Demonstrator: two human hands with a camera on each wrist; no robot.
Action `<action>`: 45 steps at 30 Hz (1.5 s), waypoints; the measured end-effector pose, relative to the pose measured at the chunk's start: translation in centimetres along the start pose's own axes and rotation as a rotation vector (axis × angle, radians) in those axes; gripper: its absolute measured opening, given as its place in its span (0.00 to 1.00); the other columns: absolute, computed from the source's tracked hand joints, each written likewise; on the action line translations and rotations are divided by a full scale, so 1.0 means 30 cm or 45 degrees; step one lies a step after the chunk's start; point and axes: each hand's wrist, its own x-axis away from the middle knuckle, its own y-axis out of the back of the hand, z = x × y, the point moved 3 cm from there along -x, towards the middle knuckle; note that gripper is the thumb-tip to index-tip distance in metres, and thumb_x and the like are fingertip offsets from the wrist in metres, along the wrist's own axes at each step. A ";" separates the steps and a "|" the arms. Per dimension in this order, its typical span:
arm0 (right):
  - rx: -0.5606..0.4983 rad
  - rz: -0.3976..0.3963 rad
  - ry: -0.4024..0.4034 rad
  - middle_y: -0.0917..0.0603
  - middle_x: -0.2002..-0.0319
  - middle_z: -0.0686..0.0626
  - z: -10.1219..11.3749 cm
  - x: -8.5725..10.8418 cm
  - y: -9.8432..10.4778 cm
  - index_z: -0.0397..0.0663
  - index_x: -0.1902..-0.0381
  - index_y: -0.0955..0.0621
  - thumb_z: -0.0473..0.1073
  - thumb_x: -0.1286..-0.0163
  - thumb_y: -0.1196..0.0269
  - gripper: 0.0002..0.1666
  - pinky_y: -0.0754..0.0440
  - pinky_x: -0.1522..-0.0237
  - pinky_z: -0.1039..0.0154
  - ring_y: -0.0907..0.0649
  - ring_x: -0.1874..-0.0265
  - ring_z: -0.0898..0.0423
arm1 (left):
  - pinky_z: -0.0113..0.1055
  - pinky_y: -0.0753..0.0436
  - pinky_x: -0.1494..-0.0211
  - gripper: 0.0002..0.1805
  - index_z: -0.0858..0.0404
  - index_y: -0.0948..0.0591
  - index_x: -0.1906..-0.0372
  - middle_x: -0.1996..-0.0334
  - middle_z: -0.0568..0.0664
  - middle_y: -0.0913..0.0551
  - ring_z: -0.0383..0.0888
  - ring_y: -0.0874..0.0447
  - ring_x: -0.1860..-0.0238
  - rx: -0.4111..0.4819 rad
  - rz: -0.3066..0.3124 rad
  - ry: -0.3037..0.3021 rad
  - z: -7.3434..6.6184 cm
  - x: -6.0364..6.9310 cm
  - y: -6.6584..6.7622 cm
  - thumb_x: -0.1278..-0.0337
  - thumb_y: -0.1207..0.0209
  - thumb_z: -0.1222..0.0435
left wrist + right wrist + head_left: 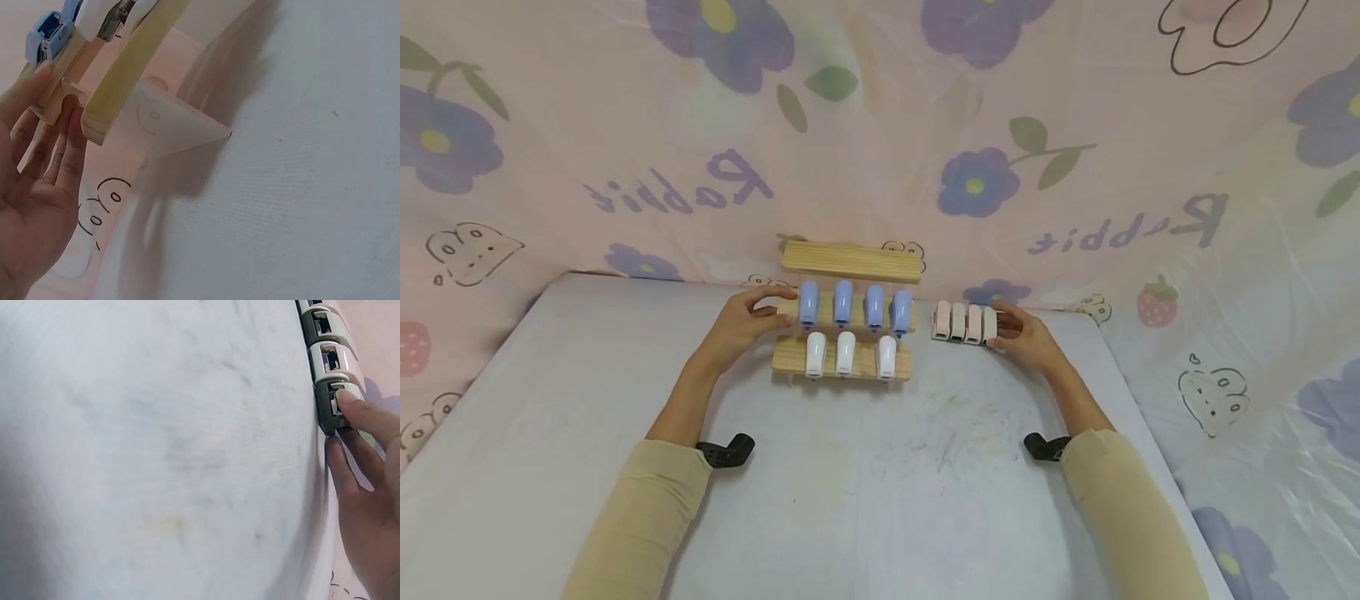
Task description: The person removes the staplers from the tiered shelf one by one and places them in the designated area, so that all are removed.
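Observation:
A wooden tiered rack (852, 261) with clear supports holds several blue staplers (843, 302) on its middle board and white staplers (845, 353) on the lowest. My left hand (733, 329) grips the left end of the middle board; in the left wrist view the thumb of that hand (40, 200) lies on the board (70, 70), fingers beneath. Right of the rack stands a row of pink and pale green small staplers (942, 319). My right hand (1028, 342) pinches the pale green one at the row's right end (330, 406), thumb on its front, fingers around its outer side.
A white-covered table (865, 500) carries the rack and the row near its back edge. Behind hangs a pink cloth (865, 167) with flowers and rabbits. Faint coloured marks show on the cover right of centre.

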 end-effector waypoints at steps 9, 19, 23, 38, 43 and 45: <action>-0.075 -0.009 0.008 0.30 0.34 0.29 -0.026 0.011 -0.002 0.38 0.26 0.38 0.29 0.38 0.31 0.45 0.22 0.46 0.70 0.28 0.37 0.35 | 0.31 0.23 0.41 0.25 0.66 0.23 0.40 0.30 0.52 0.32 0.49 0.23 0.39 0.021 0.010 0.015 0.004 -0.002 -0.010 0.41 0.31 0.64; -0.057 -0.158 0.045 0.28 0.35 0.30 0.082 0.061 -0.003 0.31 0.31 0.33 0.31 0.36 0.31 0.38 0.26 0.37 0.49 0.28 0.36 0.32 | 0.27 0.21 0.46 0.26 0.68 0.23 0.39 0.30 0.53 0.32 0.42 0.20 0.44 0.041 0.017 0.016 0.004 0.009 -0.012 0.40 0.32 0.65; -0.049 -0.231 0.141 0.28 0.37 0.28 0.129 0.089 -0.007 0.29 0.33 0.31 0.31 0.35 0.32 0.35 0.27 0.37 0.48 0.29 0.37 0.31 | 0.28 0.20 0.46 0.25 0.68 0.23 0.39 0.31 0.54 0.32 0.42 0.19 0.44 0.035 0.015 -0.003 -0.004 0.010 -0.008 0.40 0.32 0.65; -0.158 -0.181 0.323 0.28 0.37 0.27 0.286 0.128 -0.038 0.25 0.35 0.30 0.23 0.38 0.34 0.34 0.31 0.35 0.46 0.30 0.36 0.31 | 0.27 0.21 0.46 0.25 0.67 0.23 0.39 0.31 0.53 0.30 0.45 0.21 0.41 0.021 0.011 -0.012 -0.011 0.004 -0.003 0.40 0.32 0.65; -0.135 -0.136 0.376 0.27 0.39 0.26 0.333 0.130 -0.065 0.24 0.35 0.30 0.22 0.39 0.34 0.34 0.30 0.36 0.45 0.29 0.38 0.31 | 0.27 0.22 0.44 0.25 0.67 0.23 0.39 0.31 0.53 0.31 0.48 0.23 0.39 0.016 0.015 -0.006 -0.014 0.004 -0.002 0.40 0.32 0.65; -0.134 -0.115 0.408 0.27 0.39 0.25 0.351 0.130 -0.078 0.24 0.35 0.30 0.21 0.40 0.34 0.34 0.31 0.36 0.44 0.29 0.38 0.30 | 0.27 0.22 0.43 0.25 0.67 0.23 0.39 0.31 0.52 0.31 0.49 0.24 0.38 0.015 0.014 -0.004 -0.013 0.003 -0.002 0.40 0.32 0.66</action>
